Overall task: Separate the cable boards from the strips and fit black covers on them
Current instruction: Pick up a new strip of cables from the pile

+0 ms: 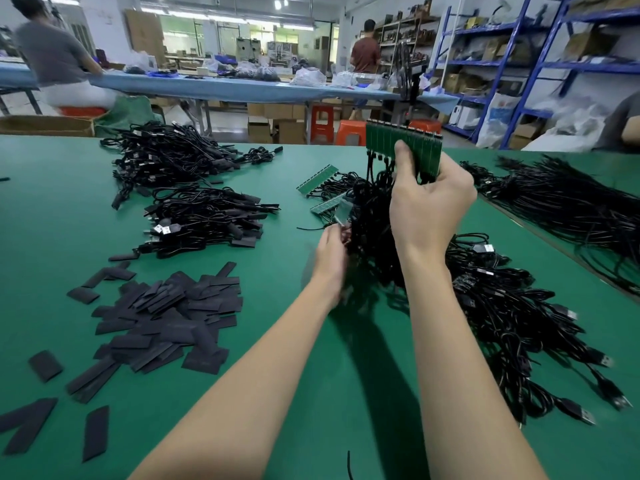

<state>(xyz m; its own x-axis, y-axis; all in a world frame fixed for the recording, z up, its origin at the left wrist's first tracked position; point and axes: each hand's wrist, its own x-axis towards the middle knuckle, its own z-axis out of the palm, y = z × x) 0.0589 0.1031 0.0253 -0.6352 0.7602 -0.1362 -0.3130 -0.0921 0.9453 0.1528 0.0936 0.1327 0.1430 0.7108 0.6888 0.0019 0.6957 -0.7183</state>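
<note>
The right hand [429,199] grips a green strip of cable boards [405,147], raised upright above the green table [311,341], black cables [377,237] hanging from it in a thick bunch. The left hand [332,251] reaches into that bunch, blurred; whether it holds anything cannot be told. Flat black covers [166,320] lie heaped at left, two more strips [318,178] beyond.

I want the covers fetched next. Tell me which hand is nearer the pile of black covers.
Left. The left hand is low among the hanging cables, just right of the pile of black covers. The right hand is raised farther right, gripping the green board strip.
</note>
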